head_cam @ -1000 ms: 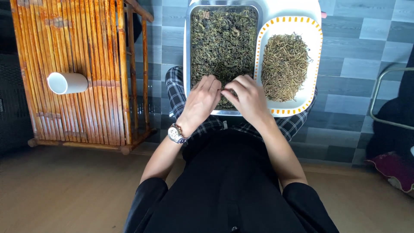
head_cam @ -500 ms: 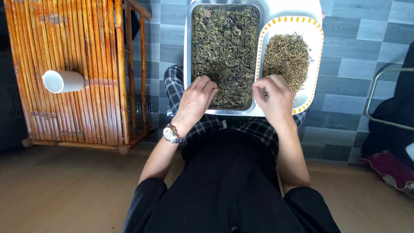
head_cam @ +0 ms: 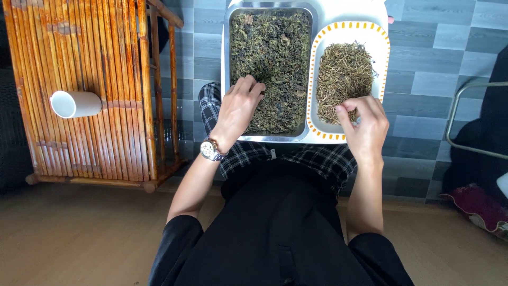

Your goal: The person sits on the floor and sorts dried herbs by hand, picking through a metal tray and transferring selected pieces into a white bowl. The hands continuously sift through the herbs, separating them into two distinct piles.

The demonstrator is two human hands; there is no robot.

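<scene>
1. Left hand (head_cam: 238,108): palm down, fingers curled into dark dried leaves (head_cam: 270,58) in steel tray (head_cam: 226,63) on lap.
2. Right hand (head_cam: 362,124): fingertips pinched on pale stems (head_cam: 344,74) at near edge of white dish (head_cam: 383,58).
3. Nearby: bamboo rack (head_cam: 90,90), white cup (head_cam: 74,104) lying sideways; wristwatch (head_cam: 209,150).

The left hand (head_cam: 238,108) rests fingers-down in the dark dried leaves (head_cam: 272,58) filling a metal tray (head_cam: 226,47). The right hand (head_cam: 365,124) pinches pale stems (head_cam: 344,74) over the white, orange-rimmed dish (head_cam: 325,130) beside it.
</scene>
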